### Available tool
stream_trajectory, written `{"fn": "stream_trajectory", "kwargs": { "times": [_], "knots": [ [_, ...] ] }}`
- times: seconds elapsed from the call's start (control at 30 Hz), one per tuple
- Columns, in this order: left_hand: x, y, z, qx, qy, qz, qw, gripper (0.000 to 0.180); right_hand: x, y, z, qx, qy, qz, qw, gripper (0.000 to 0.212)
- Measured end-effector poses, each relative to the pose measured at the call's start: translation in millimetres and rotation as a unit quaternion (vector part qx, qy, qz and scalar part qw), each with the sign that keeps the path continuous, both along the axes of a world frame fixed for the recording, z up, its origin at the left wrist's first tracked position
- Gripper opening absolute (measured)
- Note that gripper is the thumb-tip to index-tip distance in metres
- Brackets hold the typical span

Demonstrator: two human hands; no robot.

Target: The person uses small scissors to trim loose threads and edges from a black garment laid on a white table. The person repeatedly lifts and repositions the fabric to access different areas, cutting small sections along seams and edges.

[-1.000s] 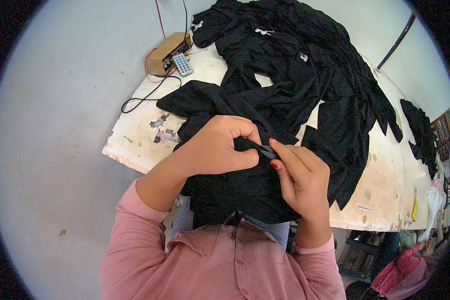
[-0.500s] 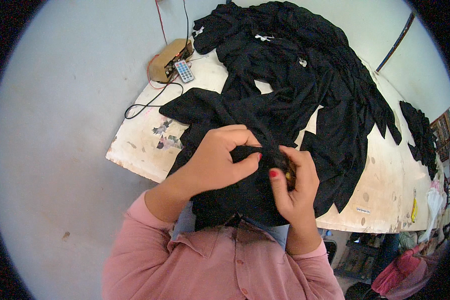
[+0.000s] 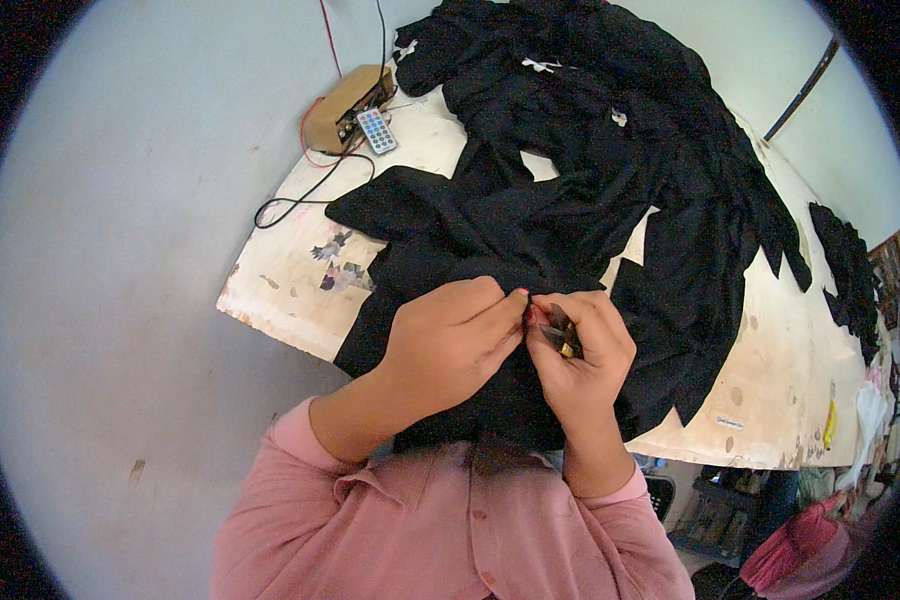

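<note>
Fingers in close, right at the middle of the frame! The left hand has thumb and forefinger pinched together on a fold of black cloth, no gap showing. The right hand meets it, thumb and forefinger nearly touching the left fingertips, and curled within the grip sits a small tool, dark with a flash of yellow. The cloth spills from below the hands up to the top edge, heaped over the pale tabletop. Over at lower right, a small white label lies flat, bearing a line of print too small to read, with a yellow object beyond it. And now the upper left: a remote control, its button marks too tiny to make out, leaning by a brown box with wires.
</note>
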State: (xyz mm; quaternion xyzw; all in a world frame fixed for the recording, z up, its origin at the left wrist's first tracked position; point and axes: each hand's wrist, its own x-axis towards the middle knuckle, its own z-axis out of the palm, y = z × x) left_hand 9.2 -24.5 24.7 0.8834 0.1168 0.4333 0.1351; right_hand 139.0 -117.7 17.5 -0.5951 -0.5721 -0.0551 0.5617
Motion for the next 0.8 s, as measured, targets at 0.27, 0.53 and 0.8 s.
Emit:
{"fn": "stream_trajectory", "kwargs": {
  "times": [0.27,0.53,0.8],
  "knots": [
    [1.3,9.2,-6.4,-0.155,-0.023,-0.062,0.986,0.019,6.7,0.1,4.7,-0.078,0.118,0.136,0.981,0.017],
    [-7.6,21.8,-5.3,-0.543,-0.025,-0.184,0.819,0.009,10.7,-6.5,3.0,-0.091,0.02,0.058,0.994,0.044],
    [-3.3,21.9,3.2,-0.535,0.007,-0.196,0.822,0.012,14.1,-9.7,3.6,-0.028,-0.153,-0.033,0.987,0.038]
  ]
}}
